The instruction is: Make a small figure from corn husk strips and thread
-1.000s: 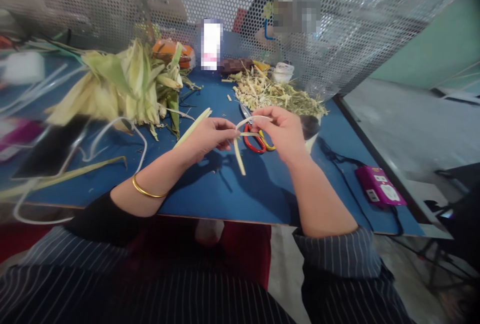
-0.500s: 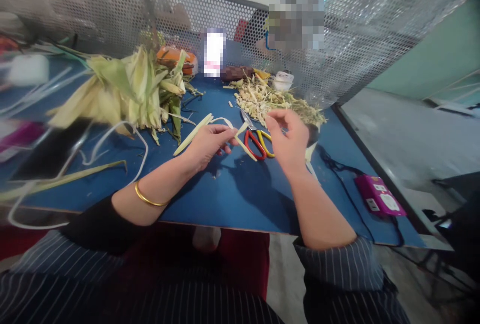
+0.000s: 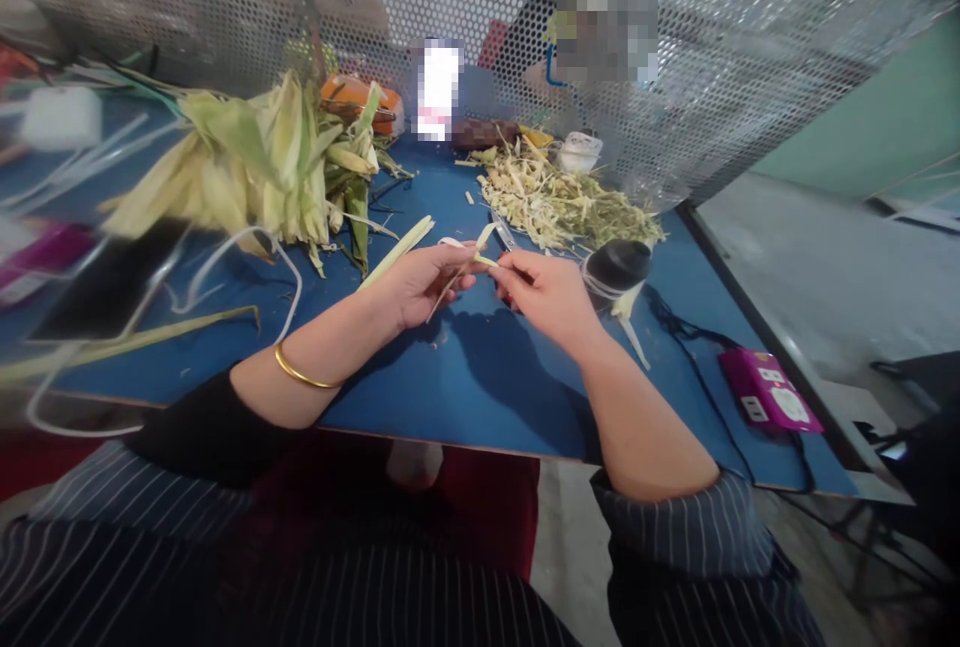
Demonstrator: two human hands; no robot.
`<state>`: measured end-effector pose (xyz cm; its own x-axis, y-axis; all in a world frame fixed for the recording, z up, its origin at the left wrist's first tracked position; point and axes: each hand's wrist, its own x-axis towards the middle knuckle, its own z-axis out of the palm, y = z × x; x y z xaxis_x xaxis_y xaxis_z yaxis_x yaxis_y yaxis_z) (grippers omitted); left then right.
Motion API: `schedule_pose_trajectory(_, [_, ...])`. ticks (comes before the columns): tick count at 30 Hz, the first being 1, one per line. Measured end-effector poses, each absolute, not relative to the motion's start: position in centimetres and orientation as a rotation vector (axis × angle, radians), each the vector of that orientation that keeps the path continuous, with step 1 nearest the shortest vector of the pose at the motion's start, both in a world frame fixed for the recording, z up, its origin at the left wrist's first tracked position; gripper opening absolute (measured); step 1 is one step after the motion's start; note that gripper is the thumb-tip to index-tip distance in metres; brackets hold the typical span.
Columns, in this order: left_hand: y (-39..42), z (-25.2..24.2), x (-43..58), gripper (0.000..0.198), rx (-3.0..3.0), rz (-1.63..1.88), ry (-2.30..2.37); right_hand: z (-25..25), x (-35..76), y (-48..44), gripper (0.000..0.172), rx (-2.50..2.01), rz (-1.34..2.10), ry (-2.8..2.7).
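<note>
My left hand (image 3: 427, 282) is closed, pinching pale corn husk strips (image 3: 484, 245) between thumb and fingers. From the right, my right hand (image 3: 546, 297) is closed too, its thumb and forefinger pinching an end of a strip close to the left fingertips. Scissors (image 3: 502, 230) lie on the blue table behind and under my right hand, which hides most of their handles. A longer folded husk piece (image 3: 397, 252) rests behind my left wrist. To the right of my right hand is a dark, rounded object with pale strands around it (image 3: 616, 269).
A big bunch of corn husks (image 3: 262, 162) lies at the left, and a heap of husk scraps (image 3: 562, 197) at the back. A lit phone (image 3: 439, 92) stands near the perforated metal screen (image 3: 487, 7). A purple power socket box (image 3: 770, 390) and cables lie right; a white cable (image 3: 289, 272) loops left.
My right hand has come left and down to the left hand and now pinches a strip end. The scissors' handles have become mostly covered. The view has shifted slightly.
</note>
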<state>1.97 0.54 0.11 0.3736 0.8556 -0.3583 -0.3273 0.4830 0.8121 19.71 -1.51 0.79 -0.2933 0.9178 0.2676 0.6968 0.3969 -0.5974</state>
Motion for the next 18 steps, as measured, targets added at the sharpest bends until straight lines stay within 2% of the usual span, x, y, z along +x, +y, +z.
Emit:
schedule_pose_trajectory(6, [0.7,0.1,2.1,0.015,0.711,0.925,0.913,1.2,19.8,-1.7,0.028,-1.4,0.361,-2.124])
schedule_pose_trajectory(18, [0.7,-1.0,2.7,0.018,0.826,1.086,0.952,0.7,19.0,-2.0,0.033,-1.365,0.395,-2.228])
